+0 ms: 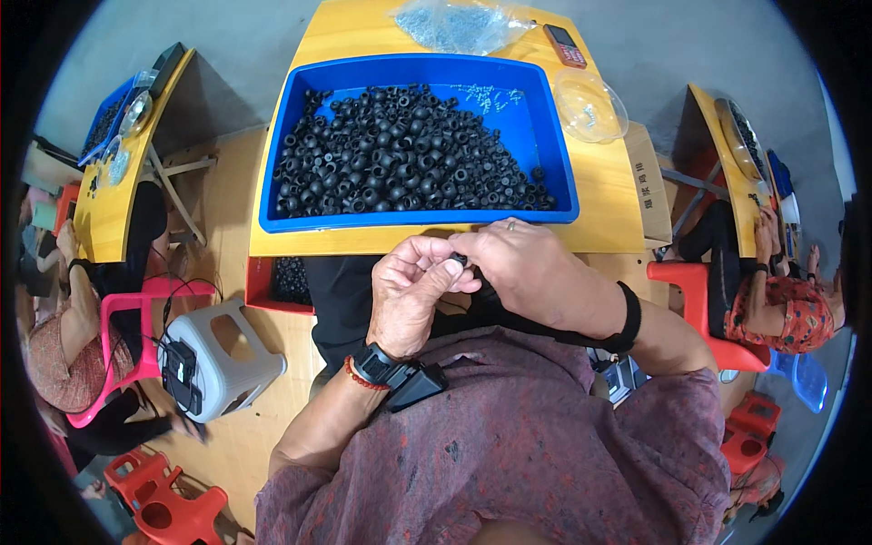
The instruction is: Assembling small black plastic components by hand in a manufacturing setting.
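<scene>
Black and rubbery-looking, a small round grommet (pixel 460 261) sits pinched between the two hands just in front of the near edge of the yellow worktop (pixel 610 214), above the person's lap. The left hand (pixel 411 292) has its grip clenched around the piece, thumb and curled fingers closing on it from the left; the right hand (pixel 520 266) closes its grip on it from the right, fingertips pressed to the same spot. Only a sliver of the grommet shows between the fingers, so its exact shape is hard to tell.

Judging from the heap of like pieces in the blue plastic tray (pixel 554 145), each is a short ring with a hole through the middle, light enough to lift with two fingertips. It probably gives a little when squeezed and is not fragile; the matt surface should offer good friction, so slipping is less of a worry than dropping it through sheer smallness. The outer rim, held between thumb and forefinger, seems the best place to take hold, leaving the central hole free.

Beyond the tray lie a clear bag of small metal parts (pixel 459 23) and a clear shallow dish (pixel 590 107). A grey plastic stool (pixel 227 354) stands to the left.
</scene>
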A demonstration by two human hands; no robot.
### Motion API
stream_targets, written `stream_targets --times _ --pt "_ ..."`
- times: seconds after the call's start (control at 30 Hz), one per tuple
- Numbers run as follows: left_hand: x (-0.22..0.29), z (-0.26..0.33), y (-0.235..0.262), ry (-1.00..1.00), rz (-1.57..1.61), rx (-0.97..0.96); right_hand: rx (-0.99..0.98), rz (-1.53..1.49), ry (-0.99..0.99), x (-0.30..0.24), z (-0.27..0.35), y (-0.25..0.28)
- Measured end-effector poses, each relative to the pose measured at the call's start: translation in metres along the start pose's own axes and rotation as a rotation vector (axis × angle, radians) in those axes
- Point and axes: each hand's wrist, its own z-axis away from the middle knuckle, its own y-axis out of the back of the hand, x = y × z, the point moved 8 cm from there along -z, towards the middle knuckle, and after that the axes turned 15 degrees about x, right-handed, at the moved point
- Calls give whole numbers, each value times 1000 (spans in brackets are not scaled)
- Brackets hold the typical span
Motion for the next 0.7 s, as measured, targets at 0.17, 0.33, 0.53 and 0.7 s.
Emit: stream_targets --times 0.17,0.33,0.53,0.7 --pt "4 1 -2 5 39 -19 176 -177 -175 18 2 5" --pt "4 2 -2 -24 45 -43 226 -252 -281 26 4 7" --pt "7 2 -3 -65 13 -47 252 -198 -209 18 4 10" --pt "4 1 1 -78 -28 -27 195 -16 64 -3 -2 9"
